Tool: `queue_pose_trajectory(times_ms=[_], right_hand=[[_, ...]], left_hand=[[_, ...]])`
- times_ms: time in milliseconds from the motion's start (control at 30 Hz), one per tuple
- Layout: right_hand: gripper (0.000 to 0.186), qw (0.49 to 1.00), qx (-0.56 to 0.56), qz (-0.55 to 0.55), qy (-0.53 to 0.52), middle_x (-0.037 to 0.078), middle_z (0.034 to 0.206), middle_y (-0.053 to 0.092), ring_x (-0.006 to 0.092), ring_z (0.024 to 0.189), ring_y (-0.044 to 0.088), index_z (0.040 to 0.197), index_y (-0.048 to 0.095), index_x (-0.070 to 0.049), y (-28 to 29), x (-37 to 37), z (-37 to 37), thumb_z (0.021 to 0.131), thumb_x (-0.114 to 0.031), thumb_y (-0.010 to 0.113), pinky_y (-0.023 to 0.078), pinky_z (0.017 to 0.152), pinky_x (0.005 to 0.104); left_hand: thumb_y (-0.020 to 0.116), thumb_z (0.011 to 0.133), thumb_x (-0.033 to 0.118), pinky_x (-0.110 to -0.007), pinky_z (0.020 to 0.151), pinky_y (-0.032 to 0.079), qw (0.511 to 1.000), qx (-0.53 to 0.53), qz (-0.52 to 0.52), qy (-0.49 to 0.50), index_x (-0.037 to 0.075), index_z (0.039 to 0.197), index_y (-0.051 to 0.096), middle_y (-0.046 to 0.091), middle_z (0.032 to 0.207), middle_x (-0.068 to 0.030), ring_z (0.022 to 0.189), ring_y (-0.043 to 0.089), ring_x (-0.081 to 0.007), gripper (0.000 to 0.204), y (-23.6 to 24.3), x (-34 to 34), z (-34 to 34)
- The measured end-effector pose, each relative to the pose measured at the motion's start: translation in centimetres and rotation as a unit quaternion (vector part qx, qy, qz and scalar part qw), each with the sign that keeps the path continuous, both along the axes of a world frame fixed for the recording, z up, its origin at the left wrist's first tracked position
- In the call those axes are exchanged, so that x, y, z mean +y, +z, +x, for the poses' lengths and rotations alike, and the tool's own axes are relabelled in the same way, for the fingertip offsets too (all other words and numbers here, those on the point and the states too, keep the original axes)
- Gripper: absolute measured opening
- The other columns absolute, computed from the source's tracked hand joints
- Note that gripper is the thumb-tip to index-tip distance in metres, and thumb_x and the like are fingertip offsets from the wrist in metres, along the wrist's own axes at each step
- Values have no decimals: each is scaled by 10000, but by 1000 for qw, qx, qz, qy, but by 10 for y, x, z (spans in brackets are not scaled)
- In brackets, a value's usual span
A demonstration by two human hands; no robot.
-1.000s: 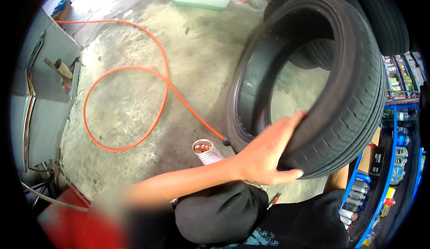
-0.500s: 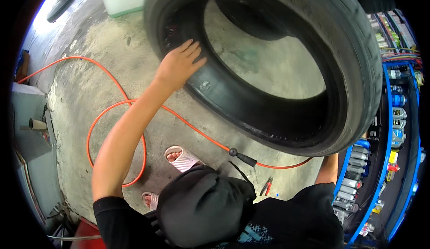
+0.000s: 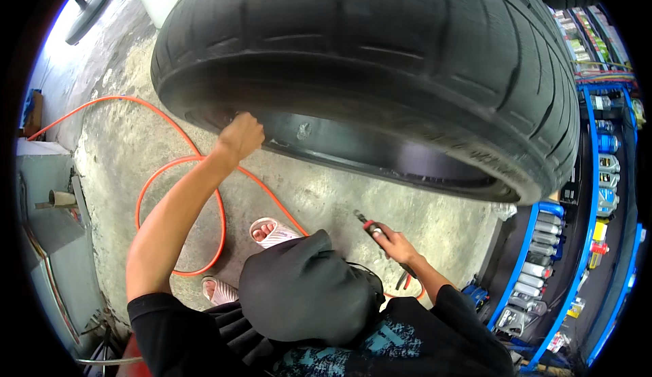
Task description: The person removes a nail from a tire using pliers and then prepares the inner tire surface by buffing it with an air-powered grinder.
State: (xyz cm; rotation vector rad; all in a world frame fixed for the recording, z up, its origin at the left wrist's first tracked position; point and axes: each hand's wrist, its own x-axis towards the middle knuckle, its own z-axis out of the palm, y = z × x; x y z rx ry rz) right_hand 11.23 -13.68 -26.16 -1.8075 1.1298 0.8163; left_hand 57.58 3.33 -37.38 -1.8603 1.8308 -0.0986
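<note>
Tipped over since half a second ago, the tyre now shows its broad tread instead of its open side, and the right hand has come away from the tyre's right end. At the left, an orange air hose loops over the stained concrete floor. Beside that loop, the left hand is at the left part of the tyre's downturned opening, its fingers bent inward; whether they grip the bead or only brace against it cannot be told.

From here the tyre stretches across the upper middle, ahead of both hands, its longer visible span slanting down toward the right. It is black and worn-looking, with shallow cross grooves, a smooth dark inner liner and a pale, shiny patch on that liner. Nearer the person are pale ridged slippers. Further right, the right hand has its fingers wrapped around a slim red-and-black hand tool, whose dark tip points up-left toward the opening, apart from it; the left hand is clearly the nearer one. Beyond the right forearm stands a blue shelf rack of bottles.
</note>
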Motion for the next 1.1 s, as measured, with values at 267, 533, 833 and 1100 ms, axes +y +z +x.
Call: queue_pose_trajectory(times_ms=[267,533,833,1100], right_hand=[[711,955,-174,-124,204,298,1113,700,476,987,707,1569,367,-102,55,14,91,1003,-465,601,563,902,514],[761,921,-153,-191,303,235,1162,696,449,1004,702,1567,384,-114,51,17,109,961,-476,667,574,874,505],[671,832,-180,-216,478,220,1465,494,455,930,693,1424,436,-33,24,20,206,849,-222,725,558,814,540],[741,849,-121,-254,447,254,1574,399,469,973,698,1470,391,-48,-14,8,195,853,-263,740,559,864,547]], left_hand=[[656,945,224,-331,780,523,993,-24,109,-39,205,1027,811,774,995,42,979,744,-177,176,129,38,-65],[667,926,311,-402,883,508,969,-35,244,-13,188,1189,782,761,1159,1,1112,706,-219,312,211,79,-65],[716,873,196,-323,767,480,972,21,227,66,194,959,805,750,963,26,958,722,-156,123,206,122,-66],[666,938,199,-344,819,499,967,89,196,135,222,975,814,772,948,52,970,735,-163,155,179,145,-67]])
